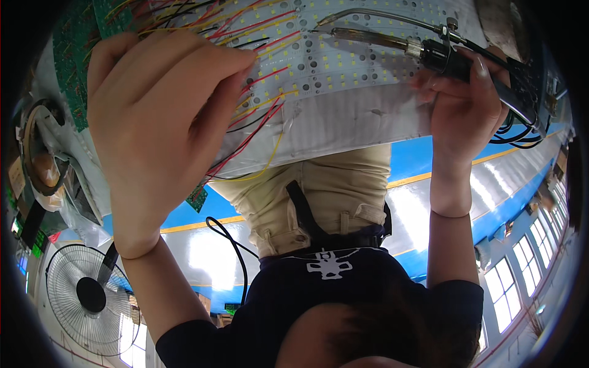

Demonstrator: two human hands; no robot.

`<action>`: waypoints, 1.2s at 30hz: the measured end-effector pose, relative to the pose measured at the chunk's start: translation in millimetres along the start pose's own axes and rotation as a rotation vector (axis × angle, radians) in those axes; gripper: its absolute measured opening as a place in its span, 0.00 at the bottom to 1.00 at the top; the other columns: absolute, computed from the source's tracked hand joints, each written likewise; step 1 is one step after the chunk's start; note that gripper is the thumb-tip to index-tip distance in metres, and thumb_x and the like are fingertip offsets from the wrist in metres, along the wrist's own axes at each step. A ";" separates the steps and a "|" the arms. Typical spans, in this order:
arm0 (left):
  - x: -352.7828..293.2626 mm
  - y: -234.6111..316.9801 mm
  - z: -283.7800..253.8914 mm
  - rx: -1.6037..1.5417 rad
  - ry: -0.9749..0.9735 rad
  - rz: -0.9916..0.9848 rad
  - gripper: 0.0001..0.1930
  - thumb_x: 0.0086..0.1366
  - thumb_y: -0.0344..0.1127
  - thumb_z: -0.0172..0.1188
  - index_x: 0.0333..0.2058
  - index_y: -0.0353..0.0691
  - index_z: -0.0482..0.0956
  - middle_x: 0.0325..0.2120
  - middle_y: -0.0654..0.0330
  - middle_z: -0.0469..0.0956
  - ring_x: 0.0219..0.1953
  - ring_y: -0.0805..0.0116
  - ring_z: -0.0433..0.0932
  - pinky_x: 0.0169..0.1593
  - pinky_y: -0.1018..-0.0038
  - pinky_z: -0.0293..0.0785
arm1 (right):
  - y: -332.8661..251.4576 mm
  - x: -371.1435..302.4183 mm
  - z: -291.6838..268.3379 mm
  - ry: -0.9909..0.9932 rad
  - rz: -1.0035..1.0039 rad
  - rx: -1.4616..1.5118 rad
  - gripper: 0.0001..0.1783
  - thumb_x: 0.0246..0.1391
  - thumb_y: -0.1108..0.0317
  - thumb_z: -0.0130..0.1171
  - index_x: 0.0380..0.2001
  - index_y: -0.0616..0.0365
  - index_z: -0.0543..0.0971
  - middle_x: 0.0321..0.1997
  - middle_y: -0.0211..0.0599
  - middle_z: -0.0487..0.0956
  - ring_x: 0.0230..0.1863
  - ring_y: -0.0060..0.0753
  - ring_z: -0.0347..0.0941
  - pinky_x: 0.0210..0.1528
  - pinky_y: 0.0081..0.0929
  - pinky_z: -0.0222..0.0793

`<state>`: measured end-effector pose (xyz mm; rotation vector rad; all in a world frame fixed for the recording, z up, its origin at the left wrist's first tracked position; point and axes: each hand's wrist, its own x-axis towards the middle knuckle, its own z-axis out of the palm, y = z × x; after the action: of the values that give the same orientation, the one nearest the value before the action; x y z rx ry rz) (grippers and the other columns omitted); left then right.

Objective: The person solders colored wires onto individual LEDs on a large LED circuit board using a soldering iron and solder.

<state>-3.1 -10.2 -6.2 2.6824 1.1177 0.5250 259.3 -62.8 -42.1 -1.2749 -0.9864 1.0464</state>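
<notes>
My right hand (pixel 463 107) is wrapped round the black handle of a soldering iron (pixel 374 38) with a curved metal solder feed tube (pixel 380 13) above its barrel. The iron's tip points left, at the white LED board panel (pixel 337 72) dotted with small yellow LEDs and dark round holes. My left hand (pixel 159 101) is closed in a pinch over the panel's left part. A red wire (pixel 281 42) runs from its fingertips toward the iron's tip; the fingers partly hide the hold. Several red, yellow and black wires (pixel 248 140) lie beneath and beside this hand.
Green circuit boards (pixel 69 70) lie at the far left, and a small green board (pixel 197 198) hangs at the table's near edge. Black cables (pixel 518 138) loop at the right. A round fan (pixel 91 295) stands lower left. The table covering (pixel 356 119) is pale and creased.
</notes>
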 end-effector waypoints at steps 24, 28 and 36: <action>-1.7 -1.5 1.4 0.079 0.021 0.083 0.08 0.47 0.26 0.66 0.28 0.44 0.81 0.23 0.66 0.76 0.27 0.70 0.74 0.38 0.74 0.63 | -2.0 -1.0 0.9 -0.090 -0.065 -0.057 0.15 0.61 0.70 0.37 0.40 0.71 0.69 0.16 0.49 0.72 0.17 0.39 0.70 0.30 0.41 0.74; -2.2 -1.6 1.8 0.084 0.024 0.081 0.08 0.47 0.27 0.66 0.28 0.45 0.81 0.23 0.67 0.76 0.27 0.70 0.74 0.38 0.74 0.63 | -2.4 -1.8 1.1 -0.094 -0.057 -0.047 0.15 0.61 0.70 0.37 0.40 0.71 0.69 0.16 0.49 0.72 0.17 0.38 0.69 0.30 0.41 0.74; 5.6 11.5 -1.5 0.090 0.006 0.021 0.08 0.47 0.27 0.66 0.28 0.45 0.81 0.23 0.67 0.76 0.28 0.70 0.74 0.39 0.74 0.63 | -4.6 -3.9 4.0 -0.047 -0.065 -0.104 0.13 0.60 0.71 0.38 0.39 0.71 0.69 0.17 0.49 0.72 0.17 0.38 0.70 0.28 0.39 0.74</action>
<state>7.5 -14.2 0.1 2.7736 1.1419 0.4975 254.8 -65.7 -37.4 -1.2988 -1.1239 0.9895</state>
